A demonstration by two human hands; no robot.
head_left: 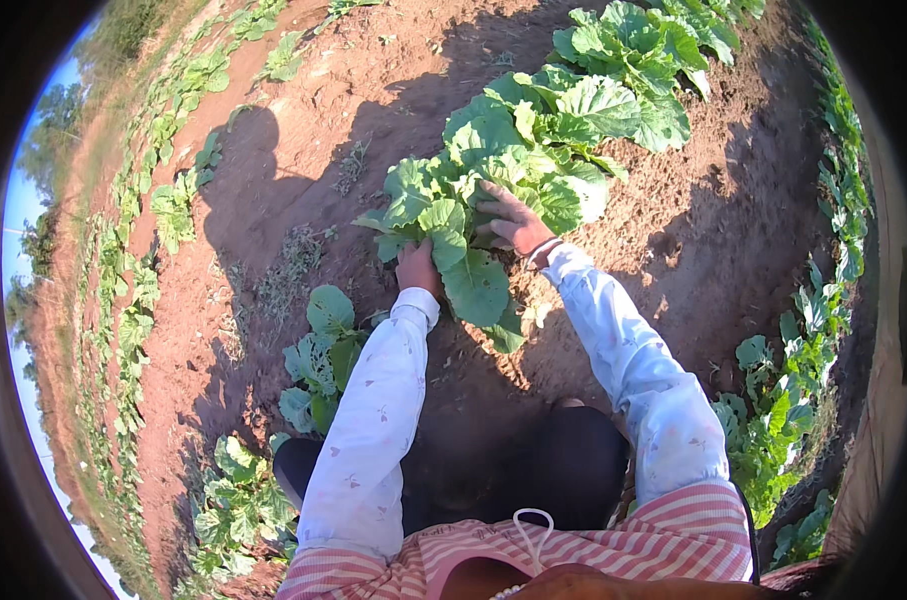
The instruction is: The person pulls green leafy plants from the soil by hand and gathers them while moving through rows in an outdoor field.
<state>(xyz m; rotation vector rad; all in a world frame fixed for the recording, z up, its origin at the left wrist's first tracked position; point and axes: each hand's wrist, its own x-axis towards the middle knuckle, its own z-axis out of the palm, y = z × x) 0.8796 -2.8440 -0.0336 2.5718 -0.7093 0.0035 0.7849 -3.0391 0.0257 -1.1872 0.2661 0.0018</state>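
Observation:
A leafy green plant (473, 272) with broad, cabbage-like leaves grows from the soil in front of me. My left hand (418, 268) reaches in at its near left side, and the leaves hide its fingers. On the plant's right side lies my right hand (513, 222), its fingers stretched out and apart against the leaves. Some of the leaves have small holes. Pale blue sleeves cover both my forearms.
More leafy plants (628, 60) continue the row ahead. A smaller plant with hole-eaten leaves (318, 355) stands beside my left forearm. Rows of greens run along the left and the right (788, 400). Reddish-brown soil (308, 90) lies between them, with dry weeds (291, 270) at left.

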